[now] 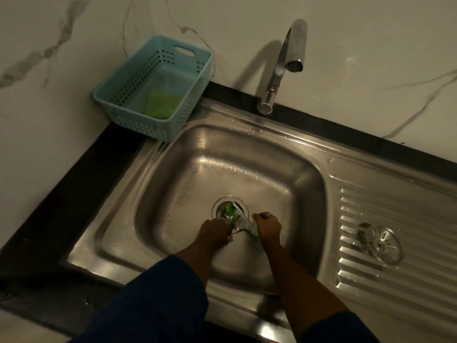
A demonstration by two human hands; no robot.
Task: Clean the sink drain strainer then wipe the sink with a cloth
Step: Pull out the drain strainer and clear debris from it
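The left grip (215, 231) and right grip (268, 227) each pinch a crumpled silver-and-green wrapper (235, 217) at the drain opening (218, 206), lower centre, probably to pull it clear. The strainer (379, 241) lies apart on the drainboard (408, 201), right. A green pad (162, 105) sits in the basket (133, 80), upper left.

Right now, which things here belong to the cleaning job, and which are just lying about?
In the job: left hand, right hand, both gripping the wrapper at the drain; strainer on the drainboard; sink; green cloth.
Lying about: basket holding that cloth; tap.
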